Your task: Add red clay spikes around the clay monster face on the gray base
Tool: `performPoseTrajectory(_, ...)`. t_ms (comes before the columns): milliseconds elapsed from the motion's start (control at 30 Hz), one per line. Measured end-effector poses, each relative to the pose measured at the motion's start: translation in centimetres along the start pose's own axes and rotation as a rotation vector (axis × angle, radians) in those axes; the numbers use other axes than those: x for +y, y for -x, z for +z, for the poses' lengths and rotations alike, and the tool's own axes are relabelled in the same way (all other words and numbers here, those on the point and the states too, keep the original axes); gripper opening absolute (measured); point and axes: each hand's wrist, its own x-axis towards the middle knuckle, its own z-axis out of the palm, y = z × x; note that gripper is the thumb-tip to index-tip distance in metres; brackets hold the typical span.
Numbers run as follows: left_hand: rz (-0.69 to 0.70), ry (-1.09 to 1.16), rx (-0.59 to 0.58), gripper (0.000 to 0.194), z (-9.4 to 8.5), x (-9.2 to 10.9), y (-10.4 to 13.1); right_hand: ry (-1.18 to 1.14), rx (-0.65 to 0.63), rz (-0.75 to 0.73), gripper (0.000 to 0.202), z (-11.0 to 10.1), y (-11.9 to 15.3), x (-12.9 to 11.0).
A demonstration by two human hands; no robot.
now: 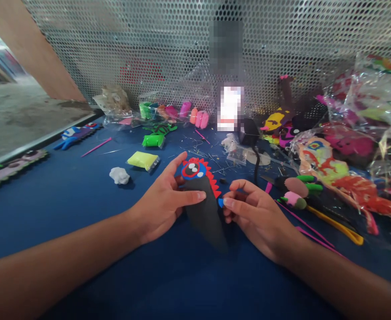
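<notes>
In my left hand (175, 191) is a flat dark grey cutout (205, 218), gripped with the thumb across its front. Its top end carries a blue and red modelling clay face (192, 169) with white-and-black eyes. Red clay spikes (213, 182) run down the right edge. Between the thumb and fingers of my right hand (248, 209) is a small piece of blue clay (220, 203), close beside the lowest spikes; whether it touches the cutout I cannot tell.
Left of my hands lie white clay (119, 175), a yellow clay packet (143, 161) and a green packet (153, 141). A lit phone (229, 109) leans at the back. Clay tools (335, 224) and plastic bags (342, 155) crowd the right. Perforated metal (168, 40) closes off the rear.
</notes>
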Motion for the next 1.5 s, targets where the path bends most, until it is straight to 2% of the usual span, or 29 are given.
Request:
performPoseTrajectory(600,0.007,-0.005,-0.003,0.098,0.2,-0.1,0.2,0.044,-0.014,-0.014,0.030,-0.1,0.0,0.1)
performPoseTrajectory(800,0.107,-0.120,-0.005,0.102,0.1,-0.3,0.3,0.116,-0.040,-0.103,0.025,-0.3,0.0,0.6)
performPoseTrajectory(967,0.202,-0.217,-0.027,0.100,-0.1,-0.6,0.4,0.139,-0.042,-0.101,0.025,-0.3,0.1,0.8)
performPoseTrajectory(1267,0.231,-0.154,-0.031,0.107,0.4,-0.4,0.9,0.186,0.017,-0.120,0.032,0.0,0.0,0.5)
performPoseTrajectory(1500,0.259,-0.271,-0.035,0.115,0.5,-0.4,0.9,0.334,0.042,-0.187,0.035,0.2,0.0,-0.3)
